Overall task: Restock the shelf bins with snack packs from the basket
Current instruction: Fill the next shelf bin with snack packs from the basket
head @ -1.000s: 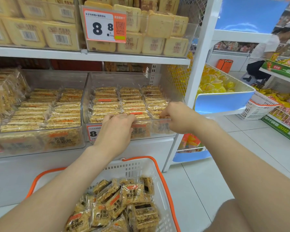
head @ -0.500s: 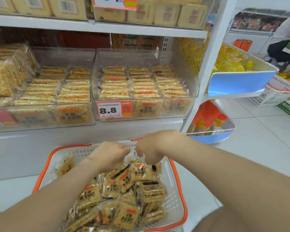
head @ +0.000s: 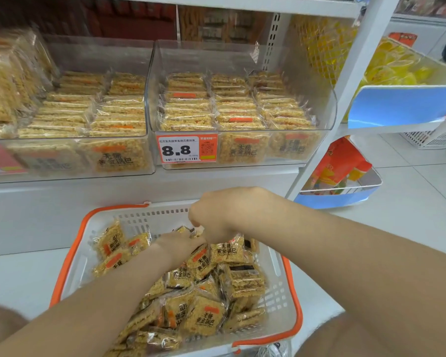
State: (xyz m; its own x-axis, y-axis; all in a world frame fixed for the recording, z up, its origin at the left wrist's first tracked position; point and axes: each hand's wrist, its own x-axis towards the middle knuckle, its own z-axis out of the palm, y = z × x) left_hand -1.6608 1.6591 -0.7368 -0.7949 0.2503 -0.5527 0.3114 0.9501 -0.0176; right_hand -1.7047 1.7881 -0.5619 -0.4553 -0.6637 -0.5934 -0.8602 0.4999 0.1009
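A white basket with an orange rim (head: 70, 256) sits low in front of me, piled with yellow snack packs (head: 204, 318). My left hand (head: 177, 244) reaches into the pile, its fingertips hidden under my right hand. My right hand (head: 216, 217) hovers over the basket's far side with fingers curled down, pinching the edge of a snack pack (head: 195, 231). Above stand two clear shelf bins: the right bin (head: 327, 119) carries an 8.8 price tag (head: 187, 149), and the left bin (head: 150, 73) sits beside it. Both hold upright rows of the same packs.
The white shelf upright (head: 345, 99) stands right of the bins. Beyond it hang a blue side bin of yellow cups (head: 402, 104) and a lower blue bin of orange bags (head: 340, 173). A white crate (head: 428, 140) rests on the tiled floor at far right.
Both hands have come down from the right bin into the basket and now close on the packs. My view has dropped toward the basket.
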